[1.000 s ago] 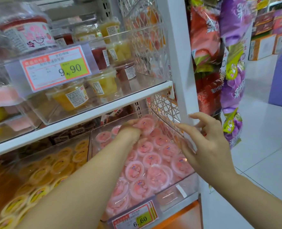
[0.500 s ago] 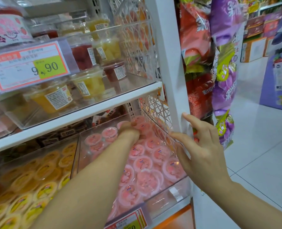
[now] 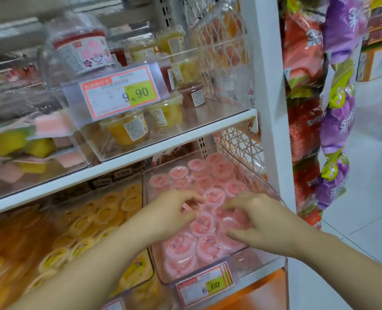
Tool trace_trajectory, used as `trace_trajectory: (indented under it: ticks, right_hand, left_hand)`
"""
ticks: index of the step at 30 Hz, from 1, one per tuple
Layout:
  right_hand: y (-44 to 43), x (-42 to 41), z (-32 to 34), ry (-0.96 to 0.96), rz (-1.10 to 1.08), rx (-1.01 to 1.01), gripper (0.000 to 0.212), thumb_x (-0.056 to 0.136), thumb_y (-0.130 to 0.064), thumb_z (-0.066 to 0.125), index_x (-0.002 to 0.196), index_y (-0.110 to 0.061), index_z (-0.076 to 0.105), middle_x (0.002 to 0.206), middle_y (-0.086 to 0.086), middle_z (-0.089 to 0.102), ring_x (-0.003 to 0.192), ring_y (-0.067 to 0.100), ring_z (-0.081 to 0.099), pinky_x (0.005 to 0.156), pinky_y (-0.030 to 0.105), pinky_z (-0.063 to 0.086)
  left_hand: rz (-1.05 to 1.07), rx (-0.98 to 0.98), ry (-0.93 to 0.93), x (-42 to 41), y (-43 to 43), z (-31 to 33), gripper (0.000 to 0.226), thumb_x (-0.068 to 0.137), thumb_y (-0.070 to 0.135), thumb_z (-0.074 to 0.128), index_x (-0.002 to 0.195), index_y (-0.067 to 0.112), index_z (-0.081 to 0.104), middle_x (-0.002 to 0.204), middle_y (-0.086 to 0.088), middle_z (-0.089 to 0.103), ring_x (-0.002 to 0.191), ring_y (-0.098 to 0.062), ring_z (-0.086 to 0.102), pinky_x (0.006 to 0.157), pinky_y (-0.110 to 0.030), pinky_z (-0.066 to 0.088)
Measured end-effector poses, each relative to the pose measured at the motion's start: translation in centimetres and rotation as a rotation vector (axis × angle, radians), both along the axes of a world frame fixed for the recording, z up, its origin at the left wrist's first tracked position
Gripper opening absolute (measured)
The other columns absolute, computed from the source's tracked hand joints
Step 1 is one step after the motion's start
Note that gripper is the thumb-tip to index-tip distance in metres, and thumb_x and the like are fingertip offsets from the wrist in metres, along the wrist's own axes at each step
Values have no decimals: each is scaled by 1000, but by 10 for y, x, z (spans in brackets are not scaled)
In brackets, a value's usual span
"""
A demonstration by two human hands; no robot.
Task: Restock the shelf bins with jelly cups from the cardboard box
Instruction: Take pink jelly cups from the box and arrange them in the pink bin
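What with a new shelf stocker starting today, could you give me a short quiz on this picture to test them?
1. True or false: the left hand and the right hand are both inside the bin of pink jelly cups.
2. Which price shows on the price tag at the front of that bin? A) 9.90 B) 6.60 C) 3.30
3. Fill in: the jelly cups in the neighbouring bin, to the left, are ____ in colour.
Key: 1 true; 2 B; 3 yellow.
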State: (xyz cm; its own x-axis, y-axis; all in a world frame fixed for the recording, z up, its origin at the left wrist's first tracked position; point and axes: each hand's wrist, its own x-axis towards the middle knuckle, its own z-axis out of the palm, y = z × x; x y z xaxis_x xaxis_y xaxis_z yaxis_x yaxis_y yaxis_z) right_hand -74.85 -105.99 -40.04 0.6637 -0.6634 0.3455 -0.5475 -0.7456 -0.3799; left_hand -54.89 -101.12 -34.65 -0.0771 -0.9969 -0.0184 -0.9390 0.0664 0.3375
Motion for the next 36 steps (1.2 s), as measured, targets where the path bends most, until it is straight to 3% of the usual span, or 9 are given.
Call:
trace_trajectory:
  ticks: [5, 8, 12, 16, 18, 23, 26, 32, 36]
  right_hand:
    - [2, 10, 10, 38, -22, 101, 42, 83, -48, 62, 121, -30, 62, 99, -9, 67, 83, 2, 57, 63, 6, 36]
    - [-3, 15, 15, -299, -63, 341, 31, 90, -37, 59, 117, -23, 65, 94, -11, 68, 76, -3, 59, 72, 13, 46]
    - [5, 30, 24, -878, 166, 1164, 28, 91, -16, 51, 112, -2, 64, 88, 13, 64, 73, 16, 61, 66, 26, 52]
    - [11, 40, 27, -1064, 237, 1373, 25, 95, -11, 44, 103, 1, 65, 86, 16, 70, 72, 19, 67, 63, 25, 57]
    - [11, 44, 28, -1090, 251, 1377, 26, 94, -10, 44, 106, 1, 64, 89, 18, 70, 76, 23, 68, 67, 27, 59]
    - [8, 46, 25, -998, 102, 1264, 32, 93, -25, 52, 114, -3, 60, 104, 20, 69, 85, 29, 67, 83, 39, 55]
    - [8, 46, 22, -927, 3, 1134, 23, 89, -14, 61, 109, -4, 59, 108, 23, 67, 76, 26, 65, 73, 34, 56]
    - [8, 58, 17, -1087, -147, 1079, 13, 87, -2, 62, 97, -5, 55, 92, 23, 63, 59, 17, 64, 56, 25, 53]
    - [-11, 46, 13, -532, -284, 479, 26, 92, -17, 58, 117, -14, 58, 111, 3, 66, 92, 17, 66, 74, 28, 51]
  left_hand:
    - [-10, -68, -35, 0, 21, 5, 30, 92, 35, 58, 121, 35, 60, 109, 20, 60, 95, 2, 58, 86, -17, 45]
    - [-8, -67, 75, 3, 25, 9, 26, 91, 31, 61, 117, 33, 61, 107, 19, 62, 92, 1, 60, 82, -16, 46]
    - [86, -34, 457, 3, 25, 10, 16, 90, 20, 62, 104, 29, 61, 96, 12, 66, 83, -3, 66, 83, -24, 54]
    - [268, 111, 1021, -4, 25, 15, 18, 91, 14, 58, 107, 21, 54, 82, -1, 69, 70, -12, 70, 64, -23, 58]
    - [314, 136, 1133, -6, 21, 11, 14, 91, 10, 57, 103, 16, 55, 69, 0, 69, 63, -10, 67, 62, -23, 58]
    - [419, 59, 1212, -2, 9, 1, 12, 91, 0, 55, 100, 8, 53, 78, -12, 63, 57, -12, 64, 60, -26, 59]
    - [430, -14, 1088, 2, 0, -2, 13, 92, -1, 54, 93, 12, 55, 80, -10, 59, 58, -13, 62, 55, -23, 57]
    - [522, 67, 1297, -11, -4, -7, 21, 88, -6, 57, 105, 6, 58, 79, -9, 63, 64, -13, 60, 61, -27, 59]
    - [640, -35, 1229, -5, -27, -2, 19, 91, -8, 52, 88, 11, 54, 81, -9, 59, 59, -13, 60, 52, -22, 57]
